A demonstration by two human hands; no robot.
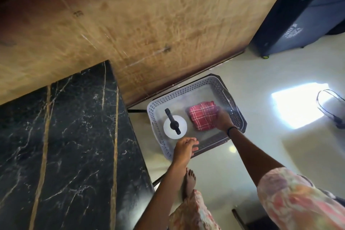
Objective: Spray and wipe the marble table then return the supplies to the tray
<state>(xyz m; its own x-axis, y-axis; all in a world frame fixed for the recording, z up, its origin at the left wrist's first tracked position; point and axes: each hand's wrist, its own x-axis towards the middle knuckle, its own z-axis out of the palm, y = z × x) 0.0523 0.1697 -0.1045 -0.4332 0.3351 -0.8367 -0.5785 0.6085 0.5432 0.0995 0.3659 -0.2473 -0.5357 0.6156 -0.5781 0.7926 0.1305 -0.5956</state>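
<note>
The black marble table (61, 145) with gold veins fills the lower left. To its right, a grey perforated tray (220, 84) sits low, on a dark stand. Inside it stands a white spray bottle (175, 126) with a black nozzle, seen from above. Beside the bottle lies a folded red checked cloth (202, 115). My right hand (223, 119) rests on the cloth's right edge, fingers on it. My left hand (184, 147) hovers over the tray's near rim, fingers loosely curled and holding nothing.
A brown textured wall (149, 15) runs behind the table and tray. A dark blue appliance (302, 11) stands at the upper right. A bright patch of light and a wire object (330, 110) lie on the pale floor. My bare foot (189, 181) is below the tray.
</note>
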